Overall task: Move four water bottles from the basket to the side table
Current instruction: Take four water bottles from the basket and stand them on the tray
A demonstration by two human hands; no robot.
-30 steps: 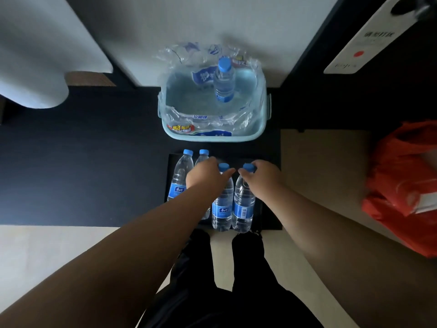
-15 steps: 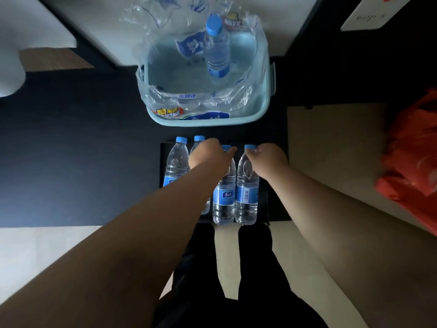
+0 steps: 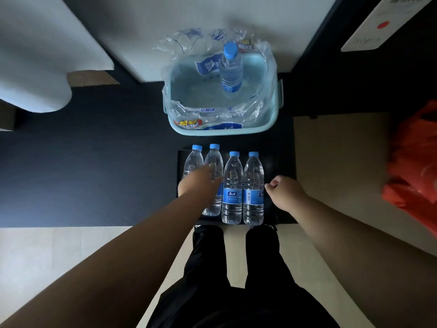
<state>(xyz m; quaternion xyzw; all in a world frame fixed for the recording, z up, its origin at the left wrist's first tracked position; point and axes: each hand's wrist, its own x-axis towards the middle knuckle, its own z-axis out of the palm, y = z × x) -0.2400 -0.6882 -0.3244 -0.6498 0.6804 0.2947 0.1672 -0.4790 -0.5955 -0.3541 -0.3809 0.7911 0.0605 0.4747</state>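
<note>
Several clear water bottles with blue caps stand in a row on the small black side table (image 3: 280,162): the leftmost bottle (image 3: 194,159), a second bottle (image 3: 214,157), a third bottle (image 3: 233,178) and the rightmost bottle (image 3: 253,178). My left hand (image 3: 198,184) hovers in front of the two left bottles with its fingers stretched out, gripping nothing. Just right of the rightmost bottle, my right hand (image 3: 285,192) is loosely curled and holds nothing. One more bottle (image 3: 231,69) stands upright in the light blue basket (image 3: 236,131), inside torn plastic wrap (image 3: 189,46).
The basket sits on a dark floor strip against a white wall. White bedding (image 3: 35,55) fills the upper left and a red plastic bag (image 3: 416,162) lies at the right. My legs in black trousers (image 3: 236,280) stand right at the table's near edge.
Both hands have come off the caps of the two right bottles and drawn back toward me. The left hand moved left, the right hand moved right. The bottles stay standing.
</note>
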